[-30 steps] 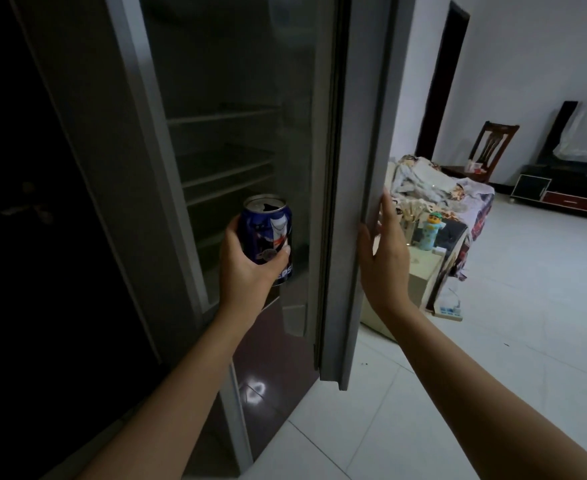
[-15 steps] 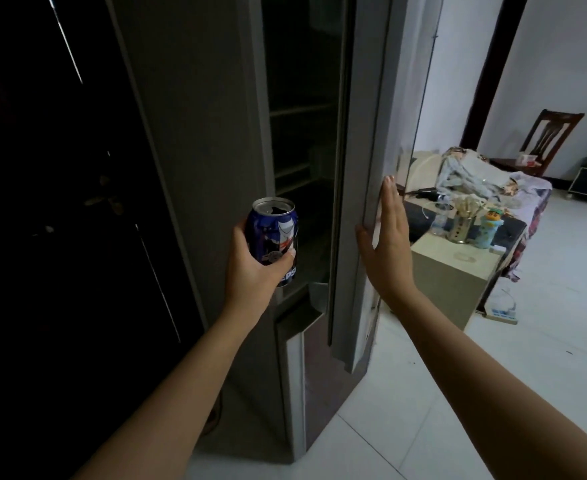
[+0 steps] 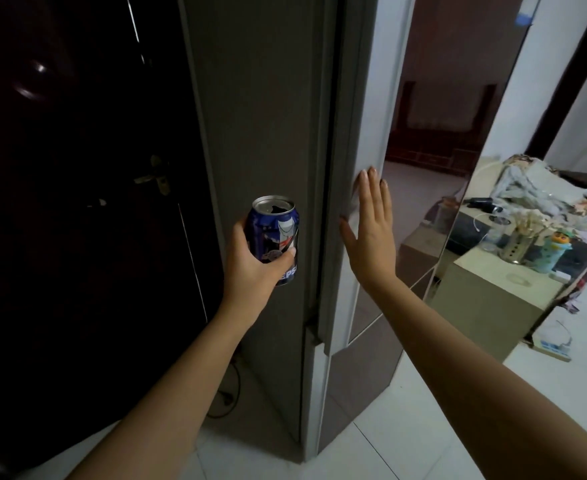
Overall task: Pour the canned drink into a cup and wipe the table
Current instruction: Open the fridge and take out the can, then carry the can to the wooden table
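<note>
A blue drink can (image 3: 275, 233) with a silver top is upright in my left hand (image 3: 250, 268), held in front of the grey side of a tall fridge (image 3: 257, 116). The can's top looks opened. My right hand (image 3: 371, 233) lies flat, fingers apart, against the glossy fridge door (image 3: 420, 133), which is almost flush with the fridge body. No cup or cloth can be made out for certain from here.
A dark wooden door (image 3: 77, 168) with a metal handle stands at the left. At the right, a low beige cabinet (image 3: 493, 299) carries a holder of sticks and a small colourful bottle (image 3: 555, 251). A power strip (image 3: 552, 346) lies on the white tiled floor.
The fridge door has swung from wide open to nearly shut under my right hand. The shelves inside are no longer visible. The can has stayed in my left hand.
</note>
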`<move>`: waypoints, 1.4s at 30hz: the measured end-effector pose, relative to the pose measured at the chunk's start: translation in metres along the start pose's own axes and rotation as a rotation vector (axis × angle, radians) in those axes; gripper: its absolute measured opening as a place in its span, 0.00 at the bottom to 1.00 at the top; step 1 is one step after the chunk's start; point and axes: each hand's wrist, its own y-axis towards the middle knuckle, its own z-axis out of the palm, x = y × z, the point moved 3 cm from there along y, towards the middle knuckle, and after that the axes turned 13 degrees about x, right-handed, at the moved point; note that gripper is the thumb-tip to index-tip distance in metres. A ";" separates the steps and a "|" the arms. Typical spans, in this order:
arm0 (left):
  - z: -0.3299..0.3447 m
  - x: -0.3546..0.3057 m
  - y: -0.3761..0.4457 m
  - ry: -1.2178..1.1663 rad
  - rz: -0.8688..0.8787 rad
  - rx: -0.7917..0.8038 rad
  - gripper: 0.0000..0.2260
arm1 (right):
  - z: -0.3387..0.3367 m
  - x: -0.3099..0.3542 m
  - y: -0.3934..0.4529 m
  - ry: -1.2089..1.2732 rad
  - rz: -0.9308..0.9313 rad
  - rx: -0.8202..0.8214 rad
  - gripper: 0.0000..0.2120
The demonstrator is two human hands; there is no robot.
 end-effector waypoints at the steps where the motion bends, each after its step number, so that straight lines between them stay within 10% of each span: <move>1: -0.001 0.001 0.001 0.006 -0.003 -0.012 0.30 | 0.002 0.001 0.003 0.001 -0.002 0.005 0.35; 35: 0.011 0.005 0.013 0.050 -0.060 0.008 0.30 | 0.009 -0.024 0.022 -0.064 -0.132 0.194 0.31; 42: 0.044 -0.004 0.010 0.011 -0.033 0.132 0.29 | -0.005 -0.059 -0.021 0.337 0.266 0.210 0.16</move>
